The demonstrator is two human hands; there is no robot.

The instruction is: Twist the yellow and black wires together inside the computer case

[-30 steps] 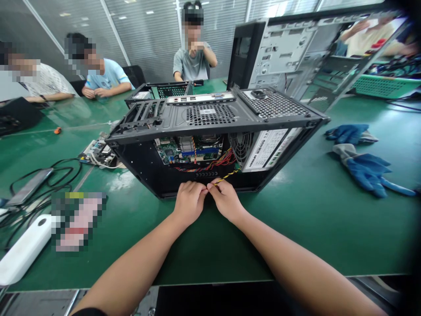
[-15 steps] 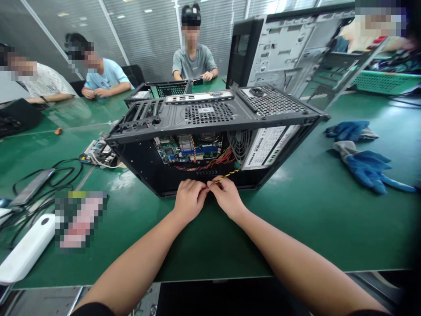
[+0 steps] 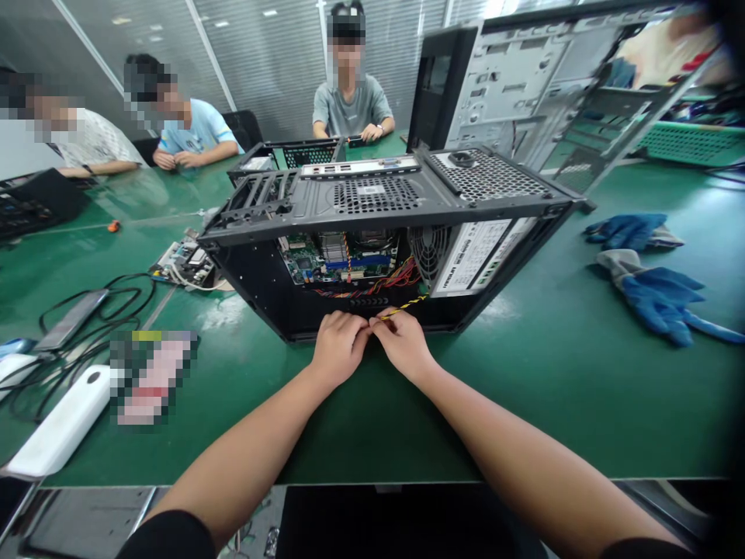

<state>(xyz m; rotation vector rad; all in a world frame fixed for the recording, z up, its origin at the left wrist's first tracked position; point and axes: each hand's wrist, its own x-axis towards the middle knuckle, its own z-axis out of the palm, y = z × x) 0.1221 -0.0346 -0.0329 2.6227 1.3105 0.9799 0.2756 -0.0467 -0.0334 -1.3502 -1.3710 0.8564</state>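
Note:
A black computer case [image 3: 308,206] lies on its side on the green table, its open face toward me. Inside show a motherboard [image 3: 372,262], a power supply [image 3: 477,260] with a fan grille, and bundled red, orange and black wires [image 3: 401,278]. From near the power supply a twisted yellow-and-black cable [image 3: 412,303] runs out to my fingers. My right hand [image 3: 407,349] pinches it at the case's lower front edge. Fingertip to fingertip with it, my left hand [image 3: 339,349] is closed around the cable's end, which the fingers hide.
Behind stands another open case [image 3: 500,85]. Blue work gloves [image 3: 660,295] and a green basket [image 3: 692,144] are at right. On the left lie a circuit board assembly [image 3: 186,262], black cables [image 3: 136,291] and a white elongated device [image 3: 67,423]. Several people sit across the table.
The whole view has shifted slightly, so things appear a little farther right. Both hands keep their pinch at the cable's end, with barely any movement against the case.

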